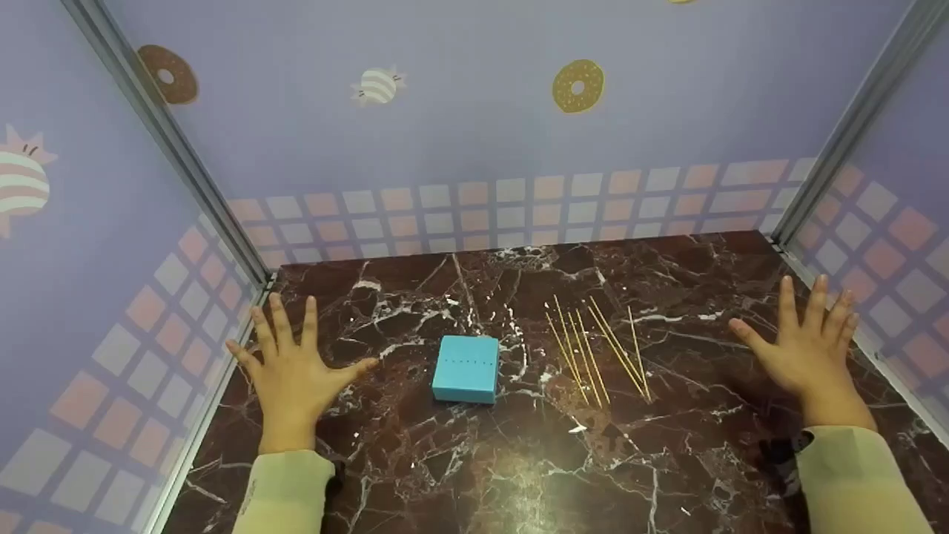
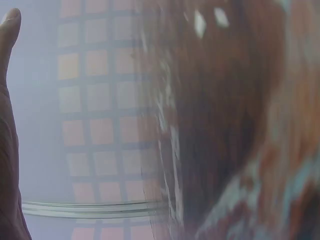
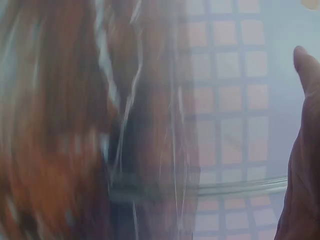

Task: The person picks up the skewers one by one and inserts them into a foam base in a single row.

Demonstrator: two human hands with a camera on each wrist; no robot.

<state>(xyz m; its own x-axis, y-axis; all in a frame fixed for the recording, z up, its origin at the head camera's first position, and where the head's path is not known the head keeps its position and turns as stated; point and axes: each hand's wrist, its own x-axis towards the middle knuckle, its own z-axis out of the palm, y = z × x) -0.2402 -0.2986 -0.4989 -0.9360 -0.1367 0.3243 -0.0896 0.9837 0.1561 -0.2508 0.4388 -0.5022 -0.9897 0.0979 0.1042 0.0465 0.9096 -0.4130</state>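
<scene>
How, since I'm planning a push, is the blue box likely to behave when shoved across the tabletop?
The blue box would probably keep its shape, given its flat faces and crisp edges. It seems unlikely to roll or tip, since it sits low and broad. It may slide readily, as the tabletop looks glossy.

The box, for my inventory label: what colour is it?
Box: light blue, clearest in the head view.
</scene>
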